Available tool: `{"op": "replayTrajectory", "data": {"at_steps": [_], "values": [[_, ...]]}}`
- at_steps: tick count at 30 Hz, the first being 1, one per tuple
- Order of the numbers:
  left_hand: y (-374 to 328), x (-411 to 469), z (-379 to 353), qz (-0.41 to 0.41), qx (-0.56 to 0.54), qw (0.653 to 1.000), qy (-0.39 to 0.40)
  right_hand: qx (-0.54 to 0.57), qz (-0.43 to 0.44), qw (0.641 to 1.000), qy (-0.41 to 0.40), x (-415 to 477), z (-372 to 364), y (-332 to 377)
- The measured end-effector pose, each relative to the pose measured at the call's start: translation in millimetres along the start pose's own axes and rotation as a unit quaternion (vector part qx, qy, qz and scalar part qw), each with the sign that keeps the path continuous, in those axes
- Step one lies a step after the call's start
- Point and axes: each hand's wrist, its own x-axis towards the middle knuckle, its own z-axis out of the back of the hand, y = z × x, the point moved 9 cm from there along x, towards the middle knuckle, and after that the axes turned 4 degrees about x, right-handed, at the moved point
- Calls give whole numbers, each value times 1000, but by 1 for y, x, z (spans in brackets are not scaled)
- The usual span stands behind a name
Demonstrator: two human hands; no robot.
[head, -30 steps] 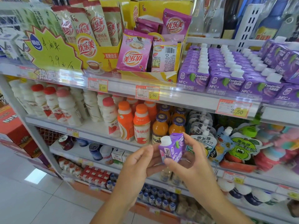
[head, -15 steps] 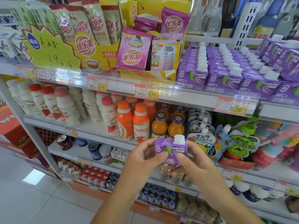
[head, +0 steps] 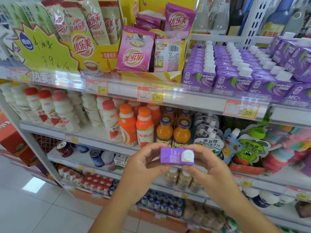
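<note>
Facing the camera with its top panel, the purple juice carton (head: 171, 157) is held level in mid-air in front of the shop shelving, between both hands. Its white screw cap (head: 188, 156) sits on the right half of that panel. The left hand (head: 144, 163) grips the carton's left end, with the thumb under the near edge and the fingers curled over the far edge. The right hand (head: 207, 167) clamps the right end the same way, its thumb tip just below the cap.

Just behind the carton stand two orange juice bottles (head: 181, 133) with dark blue caps, and to their left are orange-capped drink bottles (head: 144, 128). Below the hands, small beige bottles (head: 178, 178) line a lower shelf. To the right of the carton hang spouted drink pouches (head: 208, 145), one of them printed with a green apple face (head: 249, 150).

On the shelf above, to the right, rows of matching purple cartons (head: 235, 73) with white caps fill the space, and a price tag reading 2.50 (head: 240, 111) is fixed to the shelf edge beneath them. Left of these cartons, pink milk tea sachets (head: 134, 49) lean in a yellow display box (head: 151, 76). Further left on the shelf below, white bottles with red caps (head: 42, 105) stand in rows. Drink cans (head: 64, 147) sit on the shelf under those.
</note>
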Motion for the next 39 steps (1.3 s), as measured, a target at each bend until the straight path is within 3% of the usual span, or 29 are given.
{"op": "replayTrajectory", "data": {"at_steps": [8,15,19,22,27,34,39], "values": [[-20,12,-7,-27,65,997,20,-35,-41,998,25,13,22,20],[-86,49,-5,-155,139,978,13,-95,12,995,31,47,56,93],[-144,76,0,-250,173,953,-9,-188,42,981,30,70,74,147],[-178,99,4,-304,232,923,-32,-285,49,957,16,90,88,184],[-206,137,20,-391,428,810,-89,-342,68,935,-56,153,127,220],[-175,157,34,-396,519,751,-94,-414,13,905,-98,254,172,199],[-171,158,31,-394,535,741,-96,-380,-10,918,-114,301,184,181]]}}
